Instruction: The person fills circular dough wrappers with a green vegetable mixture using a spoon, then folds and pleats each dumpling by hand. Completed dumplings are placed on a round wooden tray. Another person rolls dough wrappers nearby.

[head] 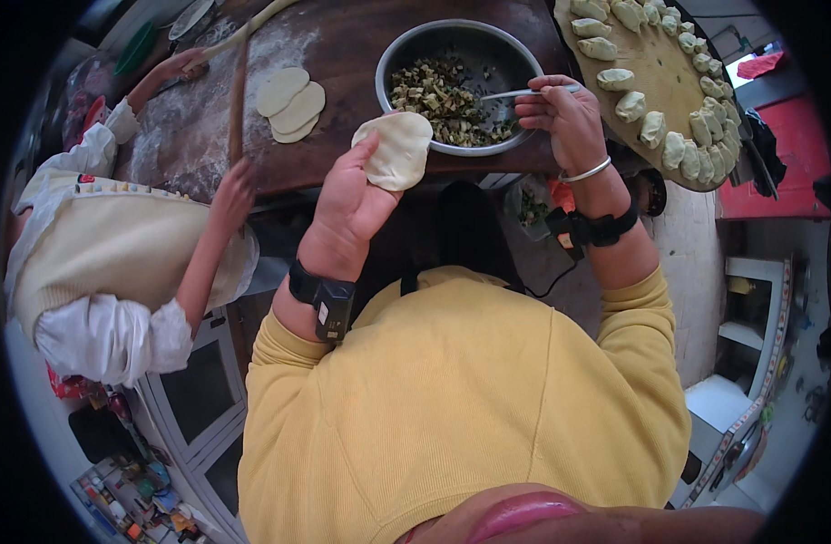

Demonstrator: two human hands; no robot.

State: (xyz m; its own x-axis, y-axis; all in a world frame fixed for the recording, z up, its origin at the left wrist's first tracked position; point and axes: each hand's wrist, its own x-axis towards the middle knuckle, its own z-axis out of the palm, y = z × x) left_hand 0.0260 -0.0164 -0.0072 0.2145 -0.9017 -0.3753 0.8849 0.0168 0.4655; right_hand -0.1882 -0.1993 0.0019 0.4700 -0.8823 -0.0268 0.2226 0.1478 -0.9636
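Note:
A round dough wrapper (396,153) rests on the palm and fingers of my left hand (351,190), thumb over its edge. My right hand (565,119) grips the handle of a metal spoon (517,94) between thumb and fingers. The spoon's end reaches into a metal bowl (460,26), over a chopped, diced filling (426,88). Whether the spoon carries filling is too small to tell. The wrapper is held just in front of the bowl's left rim. Left of the bowl, several dough wrappers (293,102) lie overlapping on the wooden table (347,41).
At the right, a round board (667,81) bears several folded dumplings (615,79). On the left, a co-worker's hands (232,194) are at a rolling pin (238,102) and a long strip of dough (252,27). Flour dusts the table there. A plastic bag with greens (532,207) is below the table edge.

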